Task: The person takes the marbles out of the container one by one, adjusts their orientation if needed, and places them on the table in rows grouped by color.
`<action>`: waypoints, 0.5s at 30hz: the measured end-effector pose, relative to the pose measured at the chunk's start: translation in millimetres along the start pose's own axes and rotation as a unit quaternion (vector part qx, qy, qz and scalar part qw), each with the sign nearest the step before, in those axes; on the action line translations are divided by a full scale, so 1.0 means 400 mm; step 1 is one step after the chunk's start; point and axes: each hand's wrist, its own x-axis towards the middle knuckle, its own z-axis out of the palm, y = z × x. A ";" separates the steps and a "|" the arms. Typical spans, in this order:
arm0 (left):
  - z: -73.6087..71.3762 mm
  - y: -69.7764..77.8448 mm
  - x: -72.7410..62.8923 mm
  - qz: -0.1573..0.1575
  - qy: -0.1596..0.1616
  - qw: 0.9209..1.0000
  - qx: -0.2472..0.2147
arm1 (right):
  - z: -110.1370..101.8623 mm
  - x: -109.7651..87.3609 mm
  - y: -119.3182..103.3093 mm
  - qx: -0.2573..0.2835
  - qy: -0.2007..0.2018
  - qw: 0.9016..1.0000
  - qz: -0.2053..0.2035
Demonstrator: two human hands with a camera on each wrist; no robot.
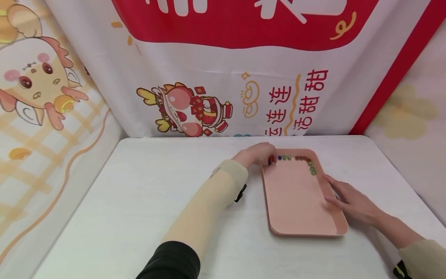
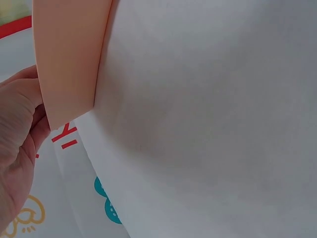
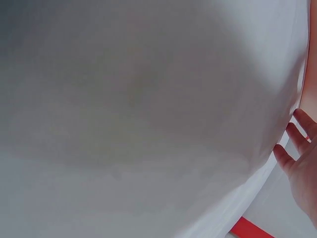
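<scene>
Black cuff [image 1: 172, 259] at bottom; my left grip [image 1: 258, 154] curls beside marbles [image 1: 289, 158], its hold unclear; my straight-fingered right grip [image 1: 352, 201] touches the pink tray [image 1: 296, 203]

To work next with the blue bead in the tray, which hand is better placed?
Probably the left hand: it is close beside the blue bead, at the far left of the tray. The right hand is at the right side, farther away.
</scene>
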 end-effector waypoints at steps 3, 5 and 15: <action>0.002 -0.002 -0.004 0.008 0.006 1.000 -0.009 | 0.003 -0.002 0.000 -0.001 0.000 1.000 0.002; 0.002 -0.002 -0.008 0.013 0.010 1.000 -0.018 | 0.004 -0.002 0.001 -0.003 0.003 1.000 0.000; -0.003 0.011 -0.029 0.042 0.008 0.998 -0.050 | 0.003 -0.002 0.006 0.003 -0.001 1.000 0.003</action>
